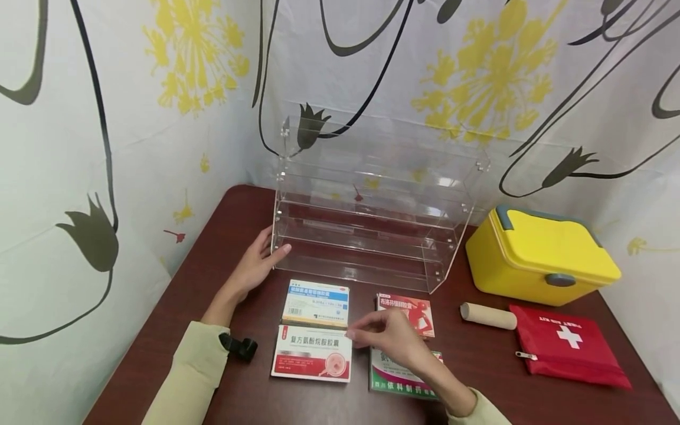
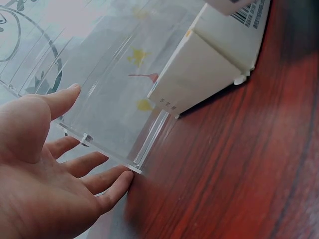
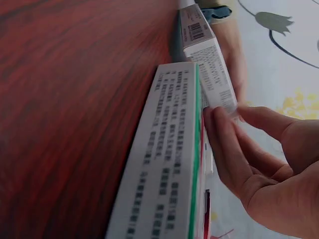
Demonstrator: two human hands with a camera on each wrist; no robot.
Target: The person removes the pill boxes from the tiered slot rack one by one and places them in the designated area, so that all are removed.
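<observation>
My left hand (image 1: 256,264) is at the left side panel of a clear acrylic shelf (image 1: 350,268), its thumb on the inner side and its loosely bent fingers outside; a gap separates thumb and fingers in the left wrist view. My right hand (image 1: 395,339) pinches the upper right corner of a white and red medicine box (image 1: 305,354). Just behind that box lies a blue and white medicine box (image 1: 313,301). Under and beside my right hand are a red medicine box (image 1: 390,302) and a green and white one (image 1: 388,378), both partly covered.
To the right stands a yellow box with a grey handle (image 1: 542,254). A cardboard tube (image 1: 489,316) lies in front of it, next to a red first aid pouch (image 1: 568,348). Patterned cloth (image 1: 212,147) hangs behind and beside the dark wooden table (image 1: 239,383).
</observation>
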